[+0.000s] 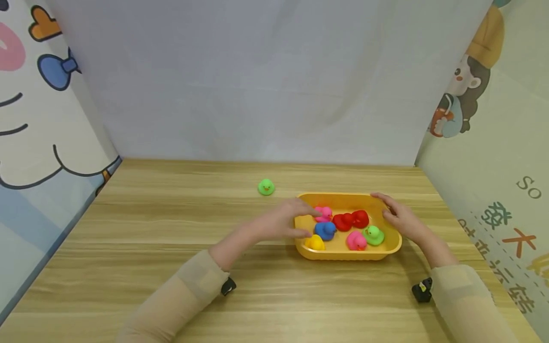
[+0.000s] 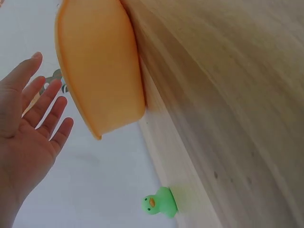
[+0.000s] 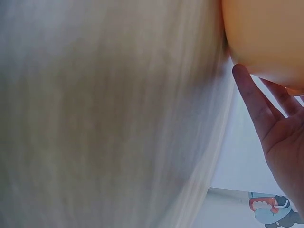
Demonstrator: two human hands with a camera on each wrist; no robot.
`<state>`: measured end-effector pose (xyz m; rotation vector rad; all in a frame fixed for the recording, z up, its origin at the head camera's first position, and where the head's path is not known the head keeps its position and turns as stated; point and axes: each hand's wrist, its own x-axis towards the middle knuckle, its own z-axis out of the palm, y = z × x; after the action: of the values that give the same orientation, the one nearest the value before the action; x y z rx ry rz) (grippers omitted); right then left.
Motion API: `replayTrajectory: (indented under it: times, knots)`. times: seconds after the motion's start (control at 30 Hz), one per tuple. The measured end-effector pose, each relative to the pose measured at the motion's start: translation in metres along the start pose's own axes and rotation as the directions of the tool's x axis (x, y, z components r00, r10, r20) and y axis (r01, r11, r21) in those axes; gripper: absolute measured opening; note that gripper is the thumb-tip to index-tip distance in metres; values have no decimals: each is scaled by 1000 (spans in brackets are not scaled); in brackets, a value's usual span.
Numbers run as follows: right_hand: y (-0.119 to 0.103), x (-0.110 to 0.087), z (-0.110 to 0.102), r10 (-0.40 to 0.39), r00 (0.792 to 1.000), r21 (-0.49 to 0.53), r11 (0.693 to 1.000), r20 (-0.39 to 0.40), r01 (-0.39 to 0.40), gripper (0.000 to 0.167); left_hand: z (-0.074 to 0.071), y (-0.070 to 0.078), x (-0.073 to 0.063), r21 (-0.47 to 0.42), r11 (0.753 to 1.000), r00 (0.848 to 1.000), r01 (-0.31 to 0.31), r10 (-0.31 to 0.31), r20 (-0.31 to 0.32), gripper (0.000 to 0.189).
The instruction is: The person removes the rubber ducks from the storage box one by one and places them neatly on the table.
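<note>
A yellow plastic tub (image 1: 343, 256) stands on the table, holding rubber ducks: a blue duck (image 1: 325, 231), a yellow duck (image 1: 315, 243), a green duck (image 1: 374, 235), two red and two pink ones. My left hand (image 1: 293, 219) reaches over the tub's left end, fingers and thumb spread apart, with nothing between them. Its palm and loosely extended fingers show in the left wrist view. At the right end, my right hand (image 1: 403, 220) holds the tub's rim, thumb over the inside and fingers against the outer wall. Another green duck (image 1: 266, 186) sits outside, behind and left of the tub.
The wood-grain table (image 1: 150, 228) runs back to a pale hanging cloth (image 1: 266, 85). Printed panels with cartoon figures flank it on the left and right. A small black device (image 1: 422, 290) is at the right wrist, and a similar one (image 1: 228, 286) at the left.
</note>
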<state>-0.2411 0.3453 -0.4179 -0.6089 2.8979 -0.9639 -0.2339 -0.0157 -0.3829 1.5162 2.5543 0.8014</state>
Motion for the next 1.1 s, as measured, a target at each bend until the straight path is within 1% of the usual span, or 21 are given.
replayTrajectory:
  times: [0.07, 0.13, 0.3, 0.37, 0.53, 0.63, 0.77, 0.9, 1.1]
  knots:
    - [0, 0, 0, 4, 1000, 16, 1000, 4, -4, 47, 3, 0, 2, -1, 1000, 1000, -13, 13, 21, 46]
    - [0, -1, 0, 3, 1000, 21, 1000, 5, -4, 47, 5, 0, 4, -16, 1000, 999, -10, 11, 43, 45]
    - [0, -1, 1, 6, 1000, 7, 1000, 2, -6, 47, 8, 1, 6, -44, 999, 995, 32, -28, 95, 45]
    - [-1, 0, 1, 5, 1000, 0, 1000, 1, -5, 47, 9, 0, 7, -44, 998, 993, 40, -34, 116, 45]
    - [0, 0, 0, 4, 1000, -7, 1000, 2, -4, 47, 10, -2, 11, -51, 999, 985, 18, -9, 171, 35]
    - [0, -1, 0, 9, 1000, -24, 1000, 2, -9, 47, 12, -4, 14, -59, 998, 979, 11, 1, 204, 31]
    - [0, -1, -1, 17, 1000, -37, 999, 3, -16, 47, 13, -5, 19, -66, 998, 971, 26, -9, 241, 29]
    - [-2, -1, -1, 13, 1000, -28, 1000, 1, -13, 47, 12, -6, 23, -74, 997, 960, 38, -16, 278, 28]
    - [-3, -2, 0, 7, 1000, -3, 1000, 4, -7, 47, 9, -7, 29, -94, 994, 941, 49, -14, 339, 30]
